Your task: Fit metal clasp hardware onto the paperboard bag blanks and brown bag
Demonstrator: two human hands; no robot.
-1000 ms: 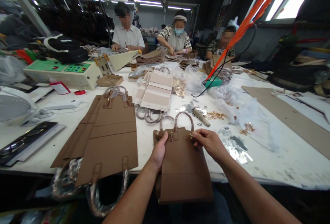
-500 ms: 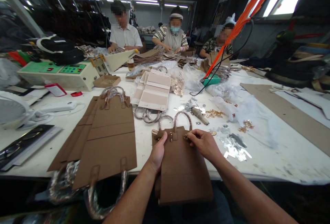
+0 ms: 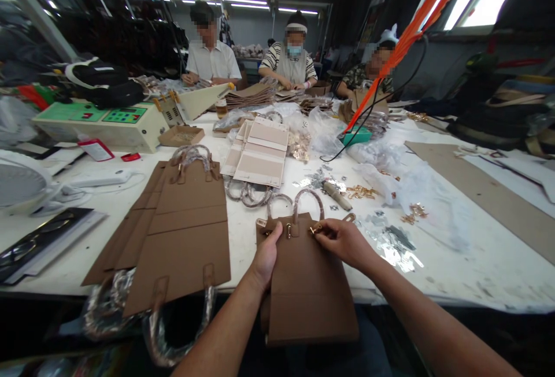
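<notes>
A brown handbag panel (image 3: 310, 290) with plastic-wrapped handles hangs over the front table edge, close to my body. Its left side is held by my left hand (image 3: 265, 255), closed with the thumb on the front face and the fingers hidden behind. My right hand (image 3: 342, 241) pinches a small gold metal fitting (image 3: 313, 230) at the panel's upper right. Just beyond those fingers, a strap end with a gold plate (image 3: 349, 217) sticks out. Between the hands, another gold fitting (image 3: 288, 230) sits beside the handle base.
Brown bag panels (image 3: 186, 244) lie stacked at left, handles over the edge. Pale panels (image 3: 262, 151) lie ahead. Silver metal plates (image 3: 399, 244) and gold fittings (image 3: 362, 192) are scattered right of centre. A green-topped machine (image 3: 99, 122) stands back left. Several people work across the white table.
My right hand has shifted slightly and its fingers have turned at the gold fitting. The strap end beside it now points further up. My left hand keeps its hold.
</notes>
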